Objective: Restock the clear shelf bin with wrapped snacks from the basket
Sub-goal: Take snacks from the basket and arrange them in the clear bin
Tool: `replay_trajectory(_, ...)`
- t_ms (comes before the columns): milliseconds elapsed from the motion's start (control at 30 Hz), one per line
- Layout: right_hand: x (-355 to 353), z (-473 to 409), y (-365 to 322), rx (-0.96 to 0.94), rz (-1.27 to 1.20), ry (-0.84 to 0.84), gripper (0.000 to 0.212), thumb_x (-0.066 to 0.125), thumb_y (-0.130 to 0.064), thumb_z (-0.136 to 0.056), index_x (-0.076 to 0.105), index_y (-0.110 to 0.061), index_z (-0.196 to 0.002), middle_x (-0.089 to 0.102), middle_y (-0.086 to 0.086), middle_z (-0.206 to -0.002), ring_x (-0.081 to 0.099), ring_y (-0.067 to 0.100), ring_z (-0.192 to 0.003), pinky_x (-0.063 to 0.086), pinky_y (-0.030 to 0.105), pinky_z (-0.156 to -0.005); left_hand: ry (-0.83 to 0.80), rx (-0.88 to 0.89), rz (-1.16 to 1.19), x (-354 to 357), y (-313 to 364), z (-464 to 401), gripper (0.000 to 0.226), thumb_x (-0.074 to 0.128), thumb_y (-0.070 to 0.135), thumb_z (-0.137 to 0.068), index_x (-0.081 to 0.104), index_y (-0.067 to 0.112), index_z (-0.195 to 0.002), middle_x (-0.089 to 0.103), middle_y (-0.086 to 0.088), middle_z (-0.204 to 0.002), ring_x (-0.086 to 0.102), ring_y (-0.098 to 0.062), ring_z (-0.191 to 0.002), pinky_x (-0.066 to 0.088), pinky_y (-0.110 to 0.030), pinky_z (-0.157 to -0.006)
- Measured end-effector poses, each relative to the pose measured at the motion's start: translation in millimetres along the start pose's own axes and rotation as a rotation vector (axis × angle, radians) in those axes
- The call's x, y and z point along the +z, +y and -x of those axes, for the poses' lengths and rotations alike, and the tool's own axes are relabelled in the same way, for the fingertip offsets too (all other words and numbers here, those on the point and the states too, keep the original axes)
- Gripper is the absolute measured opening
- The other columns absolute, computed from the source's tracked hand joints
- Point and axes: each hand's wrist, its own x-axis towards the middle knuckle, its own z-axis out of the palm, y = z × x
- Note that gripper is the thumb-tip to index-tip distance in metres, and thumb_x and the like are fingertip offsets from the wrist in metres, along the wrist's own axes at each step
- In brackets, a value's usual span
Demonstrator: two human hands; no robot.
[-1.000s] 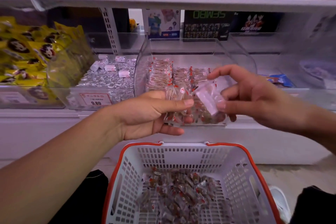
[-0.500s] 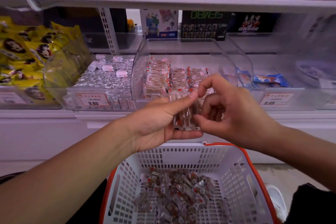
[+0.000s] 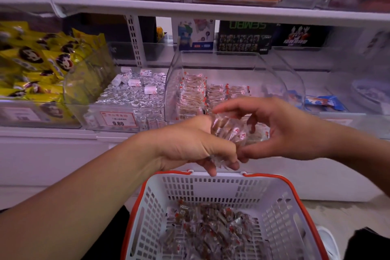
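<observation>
Two hands meet above basket (image 3: 221, 186). Left hand (image 3: 190, 145) grips bunch of wrapped snacks (image 3: 230, 131), lower ends hidden by fingers; right hand (image 3: 282, 131) pinches bunch from 3 o'clock. Clear bin (image 3: 175, 82) at 12 o'clock: snacks stacked in rows, approx. half full. Basket, 6 o'clock: loose snacks, blurred.

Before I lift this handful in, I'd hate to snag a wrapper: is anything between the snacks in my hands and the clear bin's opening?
Nothing visible blocks it. The wrapped snacks sit in the left hand, the right hand touching them, just before the clear bin, whose top is open above its low front wall.
</observation>
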Motion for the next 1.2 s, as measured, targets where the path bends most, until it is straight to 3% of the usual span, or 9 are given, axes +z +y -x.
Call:
replay_trajectory(133,-14.1,-25.8,-7.7,-0.020,0.070,-0.064,0.041,0.086,-0.007,-0.068,0.067,-0.021,-0.103,0.069,-0.004,-0.090,0.067,0.016,-0.080,0.053,0.043,-0.073,0.110,0.027,-0.033,-12.1,9.7,-1.3,0.038,0.071,-0.001,-0.072,0.054,0.008,-0.105,0.073,-0.009,-0.075,0.070,-0.018,-0.070,0.035,-0.017,-0.036)
replay_trajectory(233,-22.5,-51.6,-13.5,-0.048,0.080,-0.051,0.053,0.087,-0.011,-0.068,0.062,-0.020,-0.113,0.068,-0.004,-0.096,0.068,0.020,-0.081,0.055,0.048,-0.073,0.183,0.021,-0.008,-31.6,19.3,-2.7,0.025,0.065,-0.003,-0.080,0.054,0.008,-0.099,0.074,-0.013,-0.080,0.070,-0.018,-0.067,0.027,-0.015,-0.033)
replay_trajectory(467,-40.5,-106.7,-12.6,-0.086,0.187,-0.037,0.045,0.086,-0.009,-0.065,0.066,-0.018,-0.104,0.071,-0.006,-0.085,0.066,0.009,-0.073,0.056,0.042,-0.072,0.257,0.057,0.110,-77.7,38.2,-10.8,0.031,0.069,-0.001,-0.079,0.055,-0.001,-0.107,0.074,-0.017,-0.084,0.072,-0.020,-0.065,0.028,-0.015,-0.030)
replay_trajectory(600,-41.6,-128.2,1.7,-0.044,0.107,-0.018,0.031,0.083,-0.012,-0.068,0.068,-0.016,-0.095,0.072,0.004,-0.080,0.067,0.019,-0.068,0.056,0.041,-0.063,0.285,0.117,0.130,-97.6,43.8,-10.1,0.047,0.075,0.039,-0.074,0.067,0.012,-0.113,0.076,-0.013,-0.098,0.074,-0.024,-0.076,0.045,-0.017,-0.038)
replay_trajectory(700,-40.1,-137.4,21.4,0.102,-0.124,0.002,0.022,0.081,-0.015,-0.074,0.070,-0.008,-0.093,0.070,0.018,-0.076,0.061,0.019,-0.062,0.046,0.032,-0.057,0.646,0.172,0.059,-114.9,37.9,-8.6,0.041,0.070,0.052,-0.083,0.061,0.022,-0.109,0.074,-0.005,-0.099,0.073,-0.018,-0.069,0.046,-0.020,-0.040)
replay_trajectory(800,-28.0,-139.6,35.5,0.246,-0.175,-0.118,0.021,0.080,-0.017,-0.072,0.070,-0.007,-0.089,0.071,0.004,-0.067,0.062,0.008,-0.057,0.043,0.019,-0.050,1.059,0.293,-0.415,-129.7,17.5,-11.1,0.025,0.072,0.046,-0.083,0.061,0.024,-0.086,0.065,0.005,-0.063,0.052,0.001,-0.045,0.038,-0.013,-0.040)
replay_trajectory(967,6.0,-146.1,37.7,0.202,0.144,-0.171,0.027,0.083,-0.027,-0.065,0.070,-0.016,-0.086,0.069,-0.006,-0.065,0.053,-0.002,-0.049,0.040,0.017,-0.047,0.951,0.153,-0.738,-129.6,-5.2,-15.9,0.028,0.072,0.046,-0.080,0.060,0.022,-0.074,0.061,0.005,-0.051,0.055,-0.004,-0.046,0.036,-0.024,-0.052)
replay_trajectory(1033,11.1,-147.4,35.9,0.151,0.297,-0.126,0.033,0.084,-0.035,-0.062,0.070,-0.024,-0.089,0.062,-0.016,-0.061,0.053,-0.003,-0.054,0.037,0.013,-0.046,0.927,0.166,-0.758,-128.7,-6.1,-17.9,0.022,0.072,0.040,-0.082,0.058,0.024,-0.078,0.063,0.005,-0.053,0.057,-0.005,-0.049,0.036,-0.024,-0.053)
replay_trajectory(1200,11.9,-149.6,35.7,0.064,0.457,-0.127,0.038,0.088,-0.047,-0.061,0.076,-0.027,-0.091,0.063,-0.015,-0.074,0.054,-0.002,-0.068,0.037,0.010,-0.055,0.887,0.181,-0.729,-124.0,-6.7,-22.9,0.019,0.071,0.025,-0.081,0.053,0.028,-0.085,0.067,0.005,-0.060,0.057,-0.006,-0.050,0.039,-0.025,-0.053)
